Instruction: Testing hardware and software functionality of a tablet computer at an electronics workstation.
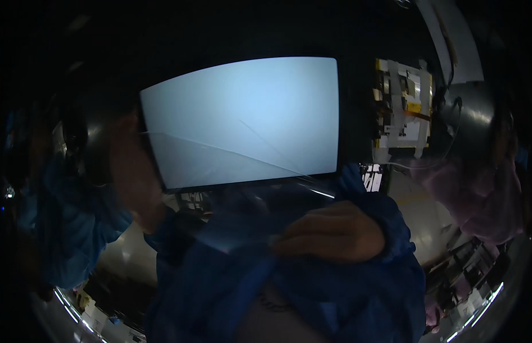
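A lit flat display panel [254, 108] glows plain white in the middle of the view. A thin clear film [237, 228] hangs from its lower part toward my body, with a slanting edge line across the panel's lower half. My right hand [334, 231] is closed below the panel, its fingertips pinched on the film. My left hand [137, 177] is beside the panel's left edge, dim and smeared. Its fingers are too dark to make out, and whether it grips the edge does not show.
A taped board with yellow edges [404, 106] is to the right of the panel, with a thin cable beside it. One person in a blue sleeve [71, 223] is at the left, another in a pink sleeve [472, 194] at the right. The surroundings are very dark.
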### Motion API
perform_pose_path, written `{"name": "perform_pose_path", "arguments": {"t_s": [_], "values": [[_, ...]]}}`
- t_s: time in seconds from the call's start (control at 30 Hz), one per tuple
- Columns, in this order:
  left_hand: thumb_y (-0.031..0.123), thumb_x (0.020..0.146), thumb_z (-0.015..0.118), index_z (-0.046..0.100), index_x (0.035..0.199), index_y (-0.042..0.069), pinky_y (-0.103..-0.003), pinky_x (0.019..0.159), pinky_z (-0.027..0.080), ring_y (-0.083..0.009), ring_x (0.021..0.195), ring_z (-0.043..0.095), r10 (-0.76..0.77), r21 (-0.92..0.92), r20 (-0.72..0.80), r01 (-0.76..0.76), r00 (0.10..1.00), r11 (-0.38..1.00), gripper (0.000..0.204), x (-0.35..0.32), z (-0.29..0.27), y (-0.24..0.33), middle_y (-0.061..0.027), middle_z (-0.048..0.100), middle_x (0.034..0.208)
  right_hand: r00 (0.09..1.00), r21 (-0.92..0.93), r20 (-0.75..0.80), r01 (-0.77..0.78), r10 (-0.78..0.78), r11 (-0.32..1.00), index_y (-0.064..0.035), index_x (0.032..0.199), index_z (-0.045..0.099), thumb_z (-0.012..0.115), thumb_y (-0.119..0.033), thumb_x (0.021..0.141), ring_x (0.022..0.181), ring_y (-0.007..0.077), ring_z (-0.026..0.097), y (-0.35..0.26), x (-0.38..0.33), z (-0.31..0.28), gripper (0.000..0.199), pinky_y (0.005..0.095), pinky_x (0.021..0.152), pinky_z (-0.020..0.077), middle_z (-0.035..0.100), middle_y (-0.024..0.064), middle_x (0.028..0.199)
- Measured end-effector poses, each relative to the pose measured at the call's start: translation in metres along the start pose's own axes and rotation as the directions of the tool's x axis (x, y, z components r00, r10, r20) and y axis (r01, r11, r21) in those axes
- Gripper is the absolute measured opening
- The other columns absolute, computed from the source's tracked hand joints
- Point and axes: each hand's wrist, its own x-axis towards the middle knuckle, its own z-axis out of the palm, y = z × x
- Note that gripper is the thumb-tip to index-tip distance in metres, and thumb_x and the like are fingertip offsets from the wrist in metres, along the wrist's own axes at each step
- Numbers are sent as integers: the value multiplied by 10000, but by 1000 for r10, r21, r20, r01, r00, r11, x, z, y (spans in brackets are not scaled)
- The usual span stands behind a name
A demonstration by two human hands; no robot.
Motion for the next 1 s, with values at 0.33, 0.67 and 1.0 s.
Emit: {"name": "perform_pose_path", "arguments": {"t_s": [0.33, 0.67, 1.0], "values": [[280, 641, 733, 649, 798, 172, -574, 1058, 136, -361, 1293, 340, 481, -592, 342, -213, 807, 777, 208, -15, -50, 85, -169, 413, 1366, 879, -686, -475, -339, -44, 643, -83, 1066, 594, 629, 22, 665, 1267, 375, 348, 5, 21, 6, 415, 587, 1050, 217, 387, 210, 1322], [339, 909, 452, 381, 1339, 41, -482, 1092, 146, -370, 1346, 195, -367, -347, -59, 326, 928, 880, 528, -15, 9, 33, -197, 346, 1391, 858, -794, -510, -494, 56, 355, -52, 723, 487, 464, 7, 707, 1266, 394, 361, 28, 42, -48, 65, 542, 1094, 106, 539, 174, 1210], [445, 783, 519, 400, 1330, 62, -518, 1102, 51, -381, 1356, 178, -245, -657, -33, 163, 969, 736, 679, -21, 3, 32, -192, 349, 1396, 790, -578, -612, -476, 34, 663, -70, 636, 453, 395, -415, 912, 1226, 352, 434, 27, 15, -55, 445, 489, 1086, 161, 590, 184, 1146]]}}
